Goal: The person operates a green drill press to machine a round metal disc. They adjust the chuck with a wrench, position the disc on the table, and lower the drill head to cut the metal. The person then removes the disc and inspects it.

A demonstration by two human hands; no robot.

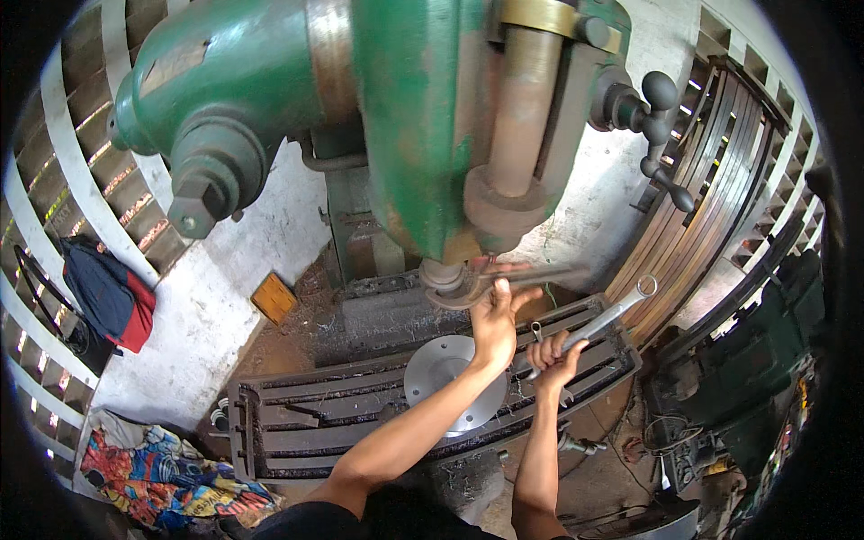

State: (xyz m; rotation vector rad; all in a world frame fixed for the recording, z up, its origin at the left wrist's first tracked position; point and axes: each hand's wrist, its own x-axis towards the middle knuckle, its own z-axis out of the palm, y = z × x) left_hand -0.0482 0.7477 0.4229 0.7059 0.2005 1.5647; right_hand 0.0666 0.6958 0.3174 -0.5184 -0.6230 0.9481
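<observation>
My left hand (497,328) is raised at the machine's spindle nose (444,273), fingers spread. A hook-shaped spanner (463,295) sits around the nose; its motion-blurred handle points right and crosses at my fingers, which do not wrap around it. My right hand (556,358) is closed around a large ring spanner (612,315), its ring end up to the right. Close to that hand shows the ring end of a smaller spanner (536,330); I cannot tell whether it is held or lies on the table. Beneath my left forearm a round grey flange (439,364) with bolt holes rests on the slotted machine table (310,439).
The green milling machine head (409,117) hangs close above my hands. A ball-handled crank (660,117) juts out at upper right. Wooden slats (684,211) lean behind it. At left are a backpack (108,288) and colourful cloth (166,468); dark green machinery (747,378) stands right.
</observation>
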